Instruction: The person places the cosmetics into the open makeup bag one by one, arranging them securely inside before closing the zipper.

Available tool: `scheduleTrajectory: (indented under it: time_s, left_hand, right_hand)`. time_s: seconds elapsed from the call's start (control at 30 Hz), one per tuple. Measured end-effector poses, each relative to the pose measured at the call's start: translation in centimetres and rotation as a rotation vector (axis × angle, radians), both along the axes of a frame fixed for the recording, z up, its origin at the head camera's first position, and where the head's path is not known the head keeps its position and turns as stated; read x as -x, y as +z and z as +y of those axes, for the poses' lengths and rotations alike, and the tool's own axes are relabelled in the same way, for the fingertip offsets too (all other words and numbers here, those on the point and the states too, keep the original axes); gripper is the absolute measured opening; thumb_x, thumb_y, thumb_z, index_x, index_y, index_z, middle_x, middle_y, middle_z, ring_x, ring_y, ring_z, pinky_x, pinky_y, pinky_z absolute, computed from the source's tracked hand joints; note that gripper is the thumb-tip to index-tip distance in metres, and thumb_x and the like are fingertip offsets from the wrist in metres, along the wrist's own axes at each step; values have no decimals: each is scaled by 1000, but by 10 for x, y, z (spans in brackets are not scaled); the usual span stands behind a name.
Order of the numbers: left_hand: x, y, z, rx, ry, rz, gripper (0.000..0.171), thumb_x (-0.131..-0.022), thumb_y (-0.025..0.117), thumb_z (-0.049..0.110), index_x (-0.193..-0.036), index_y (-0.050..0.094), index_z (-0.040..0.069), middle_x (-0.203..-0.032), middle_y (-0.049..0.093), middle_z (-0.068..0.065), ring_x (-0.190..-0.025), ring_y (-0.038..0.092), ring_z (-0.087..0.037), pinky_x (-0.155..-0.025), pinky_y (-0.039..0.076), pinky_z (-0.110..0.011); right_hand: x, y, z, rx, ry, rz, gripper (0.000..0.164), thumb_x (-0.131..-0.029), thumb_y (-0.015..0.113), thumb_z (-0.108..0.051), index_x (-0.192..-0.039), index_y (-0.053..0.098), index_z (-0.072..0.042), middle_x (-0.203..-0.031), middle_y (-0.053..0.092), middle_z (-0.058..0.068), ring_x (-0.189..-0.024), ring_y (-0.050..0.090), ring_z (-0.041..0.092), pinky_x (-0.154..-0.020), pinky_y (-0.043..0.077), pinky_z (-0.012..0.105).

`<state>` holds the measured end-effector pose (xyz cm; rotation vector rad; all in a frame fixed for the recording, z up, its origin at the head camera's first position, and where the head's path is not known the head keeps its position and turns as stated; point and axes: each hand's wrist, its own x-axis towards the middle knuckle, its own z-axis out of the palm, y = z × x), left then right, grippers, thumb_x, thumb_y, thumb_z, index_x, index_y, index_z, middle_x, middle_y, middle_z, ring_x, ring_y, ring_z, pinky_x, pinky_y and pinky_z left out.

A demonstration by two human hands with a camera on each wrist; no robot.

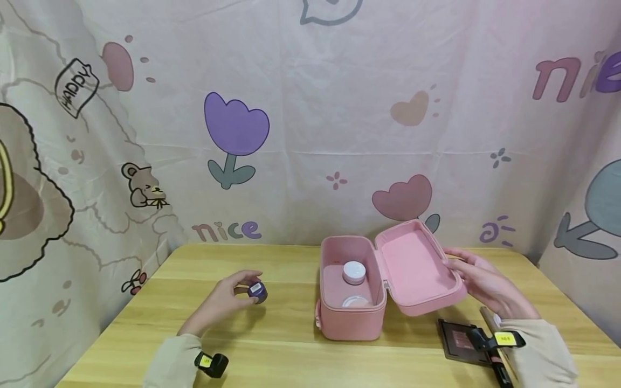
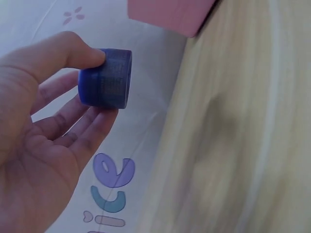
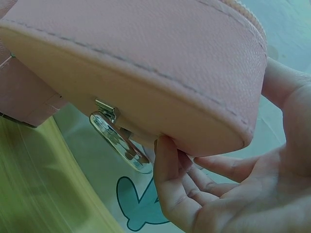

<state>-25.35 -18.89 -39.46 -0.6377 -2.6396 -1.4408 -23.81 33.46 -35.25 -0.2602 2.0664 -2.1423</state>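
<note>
Between thumb and fingers, my left hand (image 1: 223, 300) pinches a small dark blue cosmetic jar (image 1: 259, 292) over the left half of the table. The left wrist view shows the blue jar (image 2: 104, 80) turned on its side. A pink cosmetic case (image 1: 350, 326) stands right of it, unzipped, its lid (image 1: 417, 267) folded out to the right. My right hand (image 1: 490, 285) holds that lid by its outer edge, thumb on one side and fingers on the other. Inside the case are a white round jar (image 1: 354, 273) and another white round piece (image 1: 356, 302), partly hidden by the front wall.
Below the right forearm lie a dark makeup palette (image 1: 458, 342), a black pen-shaped item (image 1: 501, 371) and a thin tan stick (image 1: 487, 318). A metal ring handle (image 3: 119, 141) hangs from the lid's outside. Behind the wooden table (image 1: 271, 355) hangs a printed cloth (image 1: 301, 108).
</note>
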Motion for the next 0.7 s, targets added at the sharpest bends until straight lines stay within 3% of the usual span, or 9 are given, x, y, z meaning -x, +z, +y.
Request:
scheduleTrajectory:
  time_s: [0.27, 0.4, 0.63, 0.7]
  left_hand:
    - [3, -6, 4, 10, -23, -7, 54, -77, 72, -3, -128, 54, -6, -119, 59, -22, -105, 58, -32, -93, 48, -41]
    - [5, -9, 6, -2, -34, 1, 54, -77, 72, -3, -128, 54, -6, -118, 59, -23, -104, 59, -33, -92, 48, -41]
    - [3, -11, 8, -19, -59, -11, 53, -78, 72, -3, -128, 54, -8, -116, 60, -21, -102, 60, -33, -91, 50, -36]
    - [3, -9, 11, -29, -62, 3, 53, -77, 72, -4, -127, 54, -8, -116, 59, -21, -102, 60, -33, -91, 50, -36]
  right_hand:
    - [2, -3, 1, 21, 4, -4, 35, -99, 50, -7, -132, 41, -3, -107, 60, 1, -93, 61, 13, -78, 53, 29]
    - [1, -5, 3, 21, -14, -9, 43, -98, 51, -8, -137, 35, 1, -109, 60, -2, -95, 61, 13, -80, 53, 29]
    - [-1, -8, 4, 49, 19, -11, 27, -99, 50, -8, -125, 45, -15, -109, 61, 0, -95, 61, 14, -80, 53, 29]
    - [0, -6, 3, 46, 5, -16, 30, -99, 50, -8, -127, 44, -12, -109, 61, -1, -95, 61, 14, -81, 53, 30]
